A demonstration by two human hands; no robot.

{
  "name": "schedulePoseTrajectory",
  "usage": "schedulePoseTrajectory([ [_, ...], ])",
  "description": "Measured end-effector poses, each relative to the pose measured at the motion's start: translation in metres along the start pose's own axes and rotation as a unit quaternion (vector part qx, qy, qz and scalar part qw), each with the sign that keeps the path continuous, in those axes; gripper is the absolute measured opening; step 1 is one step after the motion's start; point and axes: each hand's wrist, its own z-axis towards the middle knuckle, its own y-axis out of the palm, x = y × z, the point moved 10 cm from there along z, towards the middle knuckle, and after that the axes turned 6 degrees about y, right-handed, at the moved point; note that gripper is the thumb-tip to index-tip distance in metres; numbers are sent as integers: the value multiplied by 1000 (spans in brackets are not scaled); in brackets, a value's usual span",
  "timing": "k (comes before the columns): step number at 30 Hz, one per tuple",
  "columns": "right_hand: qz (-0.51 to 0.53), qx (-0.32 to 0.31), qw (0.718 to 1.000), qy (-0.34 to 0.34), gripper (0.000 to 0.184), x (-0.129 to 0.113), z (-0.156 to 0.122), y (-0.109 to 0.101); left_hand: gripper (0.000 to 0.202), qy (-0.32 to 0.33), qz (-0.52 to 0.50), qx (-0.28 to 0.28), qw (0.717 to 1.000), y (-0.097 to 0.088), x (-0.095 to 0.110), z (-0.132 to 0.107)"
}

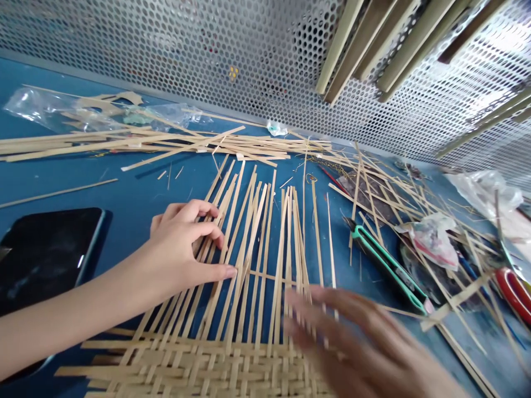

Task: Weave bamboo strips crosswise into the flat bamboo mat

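A partly woven mat of thin bamboo strips [215, 365] lies on the blue table, its loose upright strips [265, 232] fanning away from me. My left hand [182, 249] rests on the left group of strips, fingers curled over them and thumb stretched along one. My right hand [357, 342] is smeared by motion over the right side of the strips, its fingers spread and flat, holding nothing that I can see.
A dark tablet [41, 254] lies at the left. A green-handled cutter [385, 265] lies right of the strips. Loose strips [145, 143] and plastic bags [431, 237] are scattered behind and right. A perforated metal wall [207, 50] bounds the far side.
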Motion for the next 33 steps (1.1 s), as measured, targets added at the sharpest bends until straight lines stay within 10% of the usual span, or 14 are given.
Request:
schedulePoseTrajectory([
  [7, -18, -47, 996, -75, 51, -33, 43, 54, 31, 18, 14, 4, 1000, 0, 3, 0],
  [33, -13, -49, 997, -56, 49, -26, 43, 55, 28, -14, 5, -50, 999, 1, -1, 1],
])
